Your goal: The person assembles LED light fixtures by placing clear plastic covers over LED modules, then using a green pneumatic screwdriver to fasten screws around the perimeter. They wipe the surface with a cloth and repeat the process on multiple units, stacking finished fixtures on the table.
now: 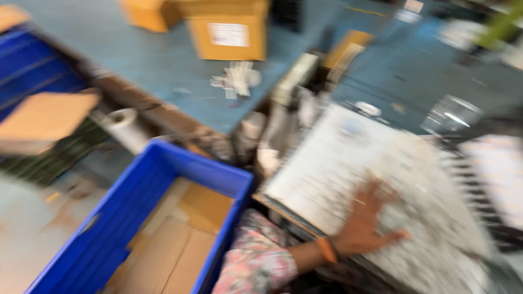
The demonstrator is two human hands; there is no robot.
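Pressed flat by the open left hand (366,220), nothing gripped, a wide white tray of small pale parts (348,163) is steadied beside the blue plastic crate's (136,201) right edge. It is judged stiff but loosely loaded, best held by its rims; the right hand is not seen.

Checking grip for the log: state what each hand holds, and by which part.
Left hand lies flat, fingers spread, on the white tray near its front edge; nothing gripped. Right hand not in view.

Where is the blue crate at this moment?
In the head view, the blue crate sits at lower left, below the table edge, with cardboard pieces inside. It is just left of the person's floral sleeve and left hand.
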